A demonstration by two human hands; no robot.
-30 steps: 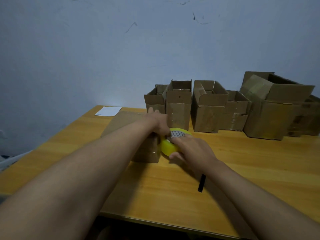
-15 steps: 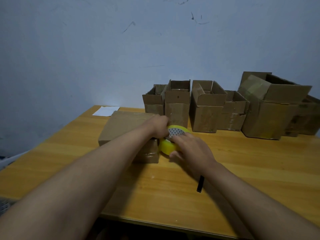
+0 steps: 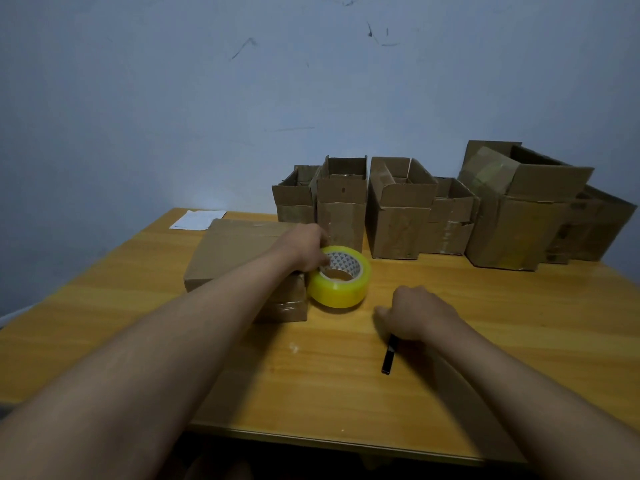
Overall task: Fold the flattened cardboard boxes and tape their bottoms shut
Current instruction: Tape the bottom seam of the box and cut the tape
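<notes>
Nearest, on the wooden table [image 3: 485,341]: right hand [image 3: 420,315], fingers loosely curled and holding nothing, set down over the top end of a black cutter [image 3: 388,356], likely about to pick it up to sever the tape. Next, roll of yellow tape [image 3: 341,277] lying tilted against the box [image 3: 239,251], left hand [image 3: 303,247] gripping its inner rim and resting on the box edge, seemingly to keep both steady; box on its side, brown, shiny tape at its near end. Farthest, by the wall: row of finished boxes [image 3: 401,216], flaps up; sheet of paper [image 3: 199,219] at left.
</notes>
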